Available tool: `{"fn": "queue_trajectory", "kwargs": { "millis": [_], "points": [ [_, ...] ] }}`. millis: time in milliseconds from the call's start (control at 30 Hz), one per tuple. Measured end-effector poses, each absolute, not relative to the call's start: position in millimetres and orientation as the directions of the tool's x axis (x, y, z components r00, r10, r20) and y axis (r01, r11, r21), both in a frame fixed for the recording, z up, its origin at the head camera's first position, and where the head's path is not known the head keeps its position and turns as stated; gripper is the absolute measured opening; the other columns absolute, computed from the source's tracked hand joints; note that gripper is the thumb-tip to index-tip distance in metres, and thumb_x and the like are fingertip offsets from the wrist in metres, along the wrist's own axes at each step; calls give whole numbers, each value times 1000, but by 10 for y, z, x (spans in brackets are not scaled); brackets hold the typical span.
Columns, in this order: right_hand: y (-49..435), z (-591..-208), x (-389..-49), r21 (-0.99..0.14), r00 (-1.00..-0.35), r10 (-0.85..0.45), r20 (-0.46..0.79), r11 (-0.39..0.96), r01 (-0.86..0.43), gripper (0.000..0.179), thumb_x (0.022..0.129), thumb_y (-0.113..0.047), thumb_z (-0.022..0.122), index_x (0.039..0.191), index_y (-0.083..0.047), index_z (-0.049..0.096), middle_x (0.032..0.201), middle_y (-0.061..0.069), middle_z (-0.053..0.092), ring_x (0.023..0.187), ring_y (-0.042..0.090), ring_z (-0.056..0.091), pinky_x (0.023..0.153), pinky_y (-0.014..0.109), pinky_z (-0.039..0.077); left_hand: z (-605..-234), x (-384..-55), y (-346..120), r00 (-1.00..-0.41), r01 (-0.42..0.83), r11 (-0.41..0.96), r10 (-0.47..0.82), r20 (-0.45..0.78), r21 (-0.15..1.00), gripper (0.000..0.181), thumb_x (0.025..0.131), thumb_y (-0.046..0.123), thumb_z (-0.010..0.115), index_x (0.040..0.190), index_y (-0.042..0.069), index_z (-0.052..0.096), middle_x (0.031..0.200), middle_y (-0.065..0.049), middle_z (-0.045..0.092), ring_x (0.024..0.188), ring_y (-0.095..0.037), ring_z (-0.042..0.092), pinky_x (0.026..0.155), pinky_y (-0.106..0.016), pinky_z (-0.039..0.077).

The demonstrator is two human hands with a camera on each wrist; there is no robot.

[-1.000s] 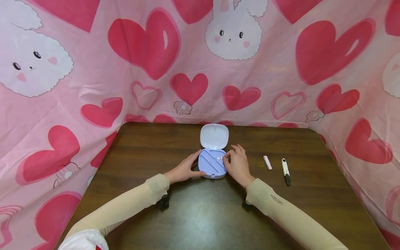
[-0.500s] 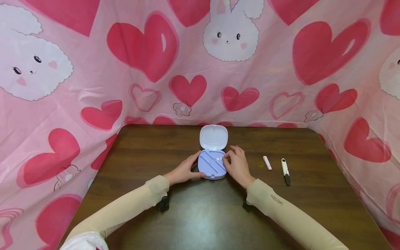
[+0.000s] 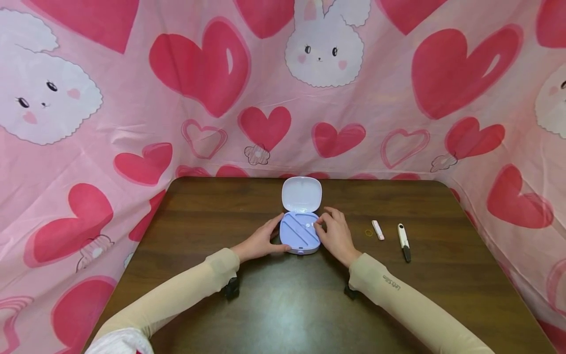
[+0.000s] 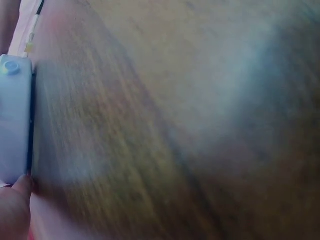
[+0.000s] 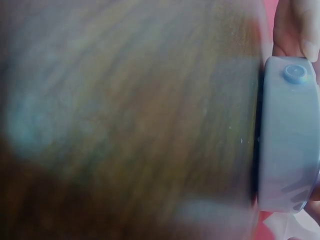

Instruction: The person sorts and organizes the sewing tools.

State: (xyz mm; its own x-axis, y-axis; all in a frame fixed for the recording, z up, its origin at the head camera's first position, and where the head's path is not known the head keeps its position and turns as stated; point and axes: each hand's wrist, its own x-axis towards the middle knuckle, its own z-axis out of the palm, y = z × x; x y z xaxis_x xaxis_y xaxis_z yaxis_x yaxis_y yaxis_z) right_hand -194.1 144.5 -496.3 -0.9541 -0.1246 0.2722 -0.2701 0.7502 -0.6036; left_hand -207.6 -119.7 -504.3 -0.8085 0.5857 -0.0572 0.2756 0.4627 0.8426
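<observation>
A lavender case point(image 3: 297, 232) with diagonal dividers lies on the brown table, its whitish lid point(image 3: 302, 194) raised at the back. My left hand point(image 3: 258, 242) grips the left side, thumb at the front corner and fingers towards the back; the left wrist view shows the thumb point(image 4: 21, 187) at the case's end. Over the right compartment, the thumb and forefinger of my right hand point(image 3: 337, 237) pinch together at a tiny white piece, mostly hidden by the fingertips. Another white dot point(image 3: 308, 225) shows just left of them. A round button point(image 5: 295, 73) protrudes from the case's front.
Right of the hands lie a thin yellow ring point(image 3: 369, 233), a small pink-and-white bar point(image 3: 378, 230) and a slim white tool with a black end point(image 3: 404, 243). Pink heart-patterned cloth point(image 3: 265, 128) hangs behind the table point(image 3: 212, 206) and along its sides.
</observation>
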Motion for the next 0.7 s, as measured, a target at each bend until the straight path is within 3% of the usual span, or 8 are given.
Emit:
{"fn": "queue_trajectory", "kwargs": {
  "millis": [333, 533, 700],
  "points": [
    [1435, -4941, -1955, -607, -950, -149, 274, 740, -291, 11, 96, -15, 75, 90, -7, 70, 137, 25, 60, 126, 43, 53, 108, 58, 45, -5032, -2108, -1156, -828, 277, 491, 558, -54, 826, 114, 85, 35, 89, 166, 2, 15, 168, -20, 25, 152, -33, 35, 121, -45, 36],
    [1446, -4925, -1957, -605, -953, -148, 265, 744, -284, 9, 95, -15, 75, 91, -8, 72, 133, 22, 63, 125, 42, 53, 109, 58, 42, -5014, -2130, -1137, -834, 302, 506, 550, -33, 808, 112, 84, 34, 90, 165, 3, 20, 161, -21, 35, 145, -32, 42, 119, -46, 40],
    [1462, -4935, -1958, -605, -953, -155, 259, 743, -286, 10, 95, -16, 76, 91, -8, 72, 133, 21, 63, 125, 42, 53, 108, 58, 42, -5014, -2123, -1131, -824, 337, 512, 566, -16, 790, 111, 83, 36, 90, 165, 3, 22, 158, -21, 38, 143, -32, 41, 119, -47, 39]
  ]
}}
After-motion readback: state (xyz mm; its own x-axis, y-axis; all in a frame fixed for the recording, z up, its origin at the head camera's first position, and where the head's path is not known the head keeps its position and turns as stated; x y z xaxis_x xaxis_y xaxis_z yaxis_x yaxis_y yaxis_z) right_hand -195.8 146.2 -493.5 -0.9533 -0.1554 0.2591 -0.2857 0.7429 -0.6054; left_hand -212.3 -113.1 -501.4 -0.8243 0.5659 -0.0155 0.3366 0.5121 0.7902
